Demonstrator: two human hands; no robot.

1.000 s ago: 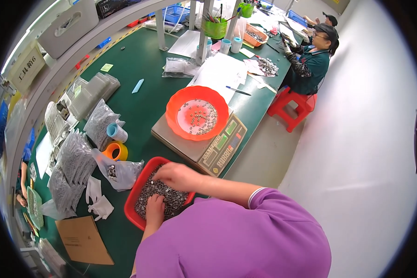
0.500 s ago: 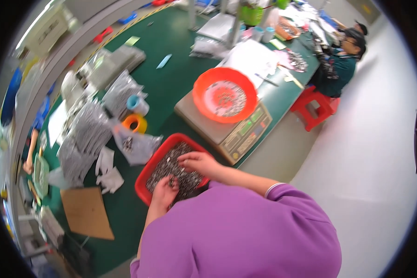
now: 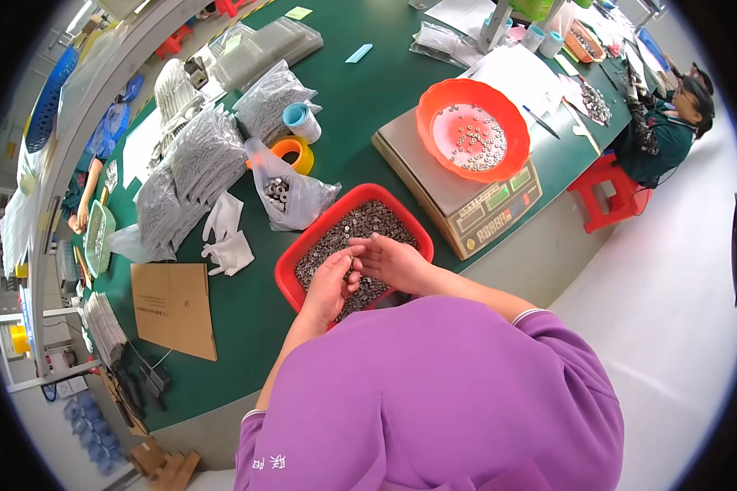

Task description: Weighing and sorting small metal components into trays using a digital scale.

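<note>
Both my hands are over the red tray (image 3: 301,260) of small grey metal parts (image 3: 360,229), which sits on the green counter (image 3: 368,98) right in front of me. My left hand (image 3: 329,286) is curled, fingertips pinched together on what looks like a few parts, though they are too small to be sure. My right hand (image 3: 397,262) is cupped and half open beside it, fingers touching the left ones; I cannot tell if it holds anything.

Just beyond the tray lies a clear bag (image 3: 291,195) with dark metal pieces inside, and behind that an orange tape roll (image 3: 293,152) and a pale blue roll (image 3: 301,121). To my right stands a scale (image 3: 467,204) carrying an orange bowl (image 3: 472,129) with a thin scatter of parts. On my left are heaps of grey filled bags (image 3: 192,168), white scraps (image 3: 228,241) and a flat brown cardboard sheet (image 3: 174,307). A small yellow-green label (image 3: 298,13) and a light blue strip (image 3: 358,53) lie further up the counter. Another person in dark green (image 3: 659,135) sits on a red stool (image 3: 606,192) at the far end
</note>
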